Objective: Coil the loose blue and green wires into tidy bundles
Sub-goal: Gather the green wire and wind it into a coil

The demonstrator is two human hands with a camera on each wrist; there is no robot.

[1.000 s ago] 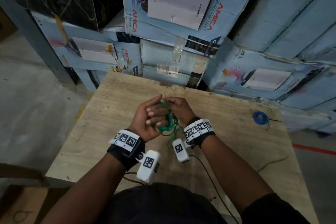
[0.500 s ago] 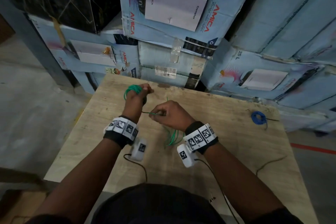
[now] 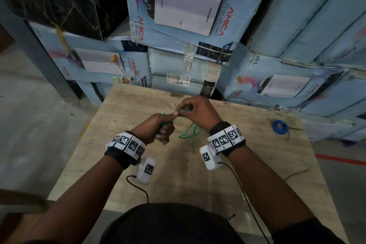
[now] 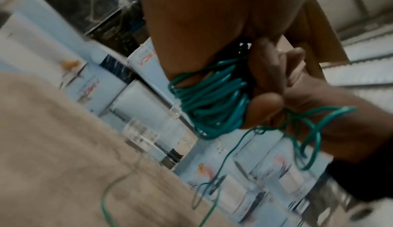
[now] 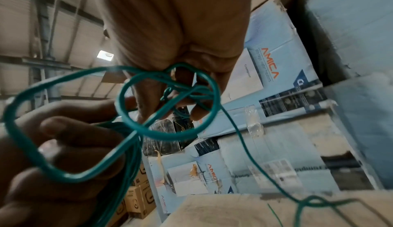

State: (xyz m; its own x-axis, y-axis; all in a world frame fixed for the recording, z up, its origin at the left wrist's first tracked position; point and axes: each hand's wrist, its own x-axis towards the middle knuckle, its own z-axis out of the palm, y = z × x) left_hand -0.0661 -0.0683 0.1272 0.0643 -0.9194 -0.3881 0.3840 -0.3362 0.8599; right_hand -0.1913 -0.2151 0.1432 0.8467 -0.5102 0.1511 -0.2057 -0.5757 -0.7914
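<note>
My left hand [image 3: 158, 128] grips a bundle of green wire [image 4: 210, 99] wound in several turns around its fingers, held above the wooden table [image 3: 126, 117]. My right hand [image 3: 195, 110] pinches a loose stretch of the same green wire [image 5: 170, 96] just beside the left hand's fingertips. Slack loops of green wire [image 3: 189, 132] hang between the hands and trail onto the table. A coiled blue wire [image 3: 279, 126] lies on the table at the far right, apart from both hands.
Stacked light-blue cartons [image 3: 178, 16] stand right behind the table's far edge. Black camera cables [image 3: 240, 184] run from my wrists toward my body. A thin dark wire [image 3: 297, 173] lies near the table's right edge. Concrete floor [image 3: 29, 125] lies to the left.
My left hand with the green coil drew back from the far left toward the middle. My right hand moved forward to meet it, and the slack between them shortened.
</note>
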